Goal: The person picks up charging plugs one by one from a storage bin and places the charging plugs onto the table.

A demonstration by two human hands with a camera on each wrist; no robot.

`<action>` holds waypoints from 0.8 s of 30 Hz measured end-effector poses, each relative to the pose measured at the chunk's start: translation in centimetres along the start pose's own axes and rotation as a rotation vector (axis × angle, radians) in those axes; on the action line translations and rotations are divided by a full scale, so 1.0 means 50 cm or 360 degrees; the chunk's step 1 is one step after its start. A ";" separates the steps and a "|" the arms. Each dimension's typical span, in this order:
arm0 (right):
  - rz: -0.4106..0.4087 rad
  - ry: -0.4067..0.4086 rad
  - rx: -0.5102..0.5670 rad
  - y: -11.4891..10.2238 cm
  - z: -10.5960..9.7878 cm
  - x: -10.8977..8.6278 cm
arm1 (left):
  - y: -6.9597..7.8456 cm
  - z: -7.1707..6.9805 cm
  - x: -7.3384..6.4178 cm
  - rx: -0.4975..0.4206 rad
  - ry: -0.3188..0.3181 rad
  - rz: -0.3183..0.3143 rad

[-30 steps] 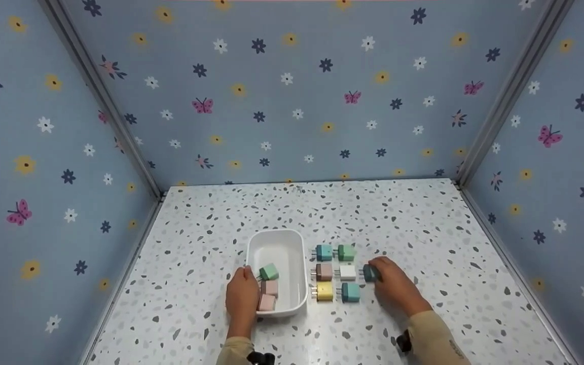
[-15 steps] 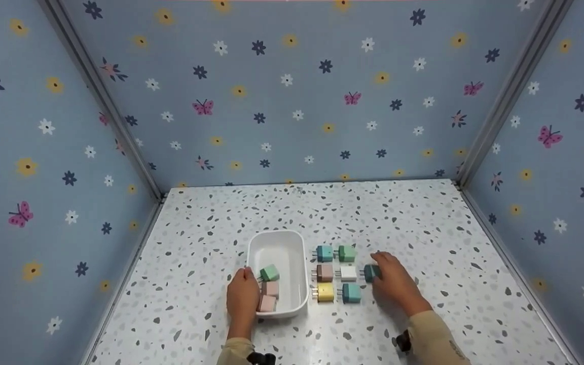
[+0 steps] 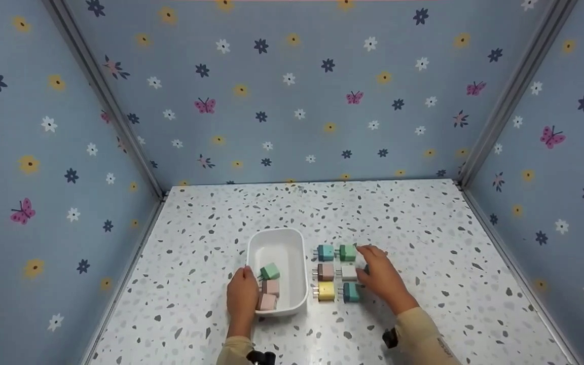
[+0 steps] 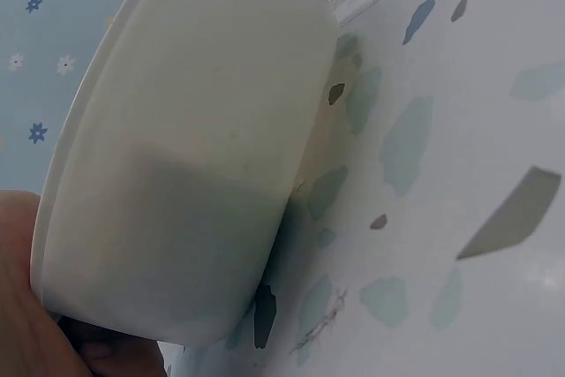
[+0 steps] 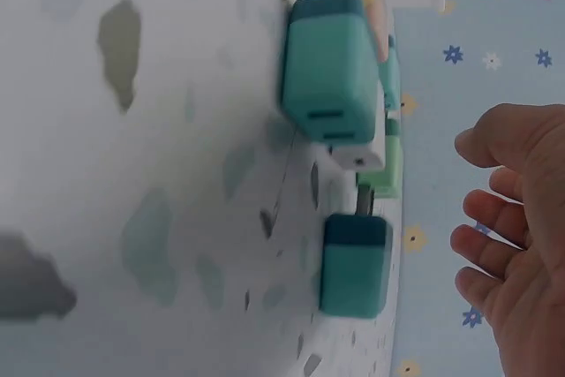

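My left hand (image 3: 242,299) grips the near left wall of a white plastic bin (image 3: 305,274). Inside the bin lie a green charger plug (image 3: 270,271) and two pink charger plugs (image 3: 270,288). My right hand (image 3: 384,278) hovers just right of a white charger plug (image 3: 348,272) and a green charger plug (image 3: 348,252), its fingers loosely bent around nothing. Below it sits a teal charger plug (image 5: 355,275), mostly hidden by the hand in the head view. Another teal plug (image 3: 351,292) stands nearest me, beside a yellow plug (image 3: 326,291).
A blue plug (image 3: 326,252) and a pink plug (image 3: 326,272) complete the left column beside the bin. Prongs of the table plugs point left. Flower-patterned panels (image 3: 292,101) rise at the back and sides of the speckled table (image 3: 211,218).
My right hand has let go of the rightmost teal plug, risen and shifted left toward the white and green plugs. My left hand and the bin stay put.
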State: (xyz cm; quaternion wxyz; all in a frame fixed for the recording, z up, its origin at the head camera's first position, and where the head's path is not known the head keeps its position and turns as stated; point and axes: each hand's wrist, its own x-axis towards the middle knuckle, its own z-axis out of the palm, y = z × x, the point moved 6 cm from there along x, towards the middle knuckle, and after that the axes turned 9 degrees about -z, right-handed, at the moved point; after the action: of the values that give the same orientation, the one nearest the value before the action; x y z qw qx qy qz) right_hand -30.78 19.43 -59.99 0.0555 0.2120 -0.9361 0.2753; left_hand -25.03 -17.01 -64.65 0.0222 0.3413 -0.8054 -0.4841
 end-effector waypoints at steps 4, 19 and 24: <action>-0.0021 0.0008 0.0004 -0.029 0.007 0.007 | 0.002 -0.001 0.000 -0.0005 0.0026 0.0021; -0.0295 0.0043 0.0053 -0.146 0.031 0.047 | 0.013 -0.002 -0.006 0.0073 0.0071 0.0065; -0.0284 -0.0027 0.0081 -0.178 0.050 0.053 | 0.010 0.001 -0.009 0.0068 0.0067 0.0034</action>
State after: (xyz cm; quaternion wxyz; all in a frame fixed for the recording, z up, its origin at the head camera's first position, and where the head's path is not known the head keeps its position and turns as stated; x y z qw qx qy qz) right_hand -29.36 10.36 -57.13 0.0664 0.2983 -0.9066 0.2910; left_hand -24.97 -16.56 -64.14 0.0370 0.3431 -0.8185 -0.4593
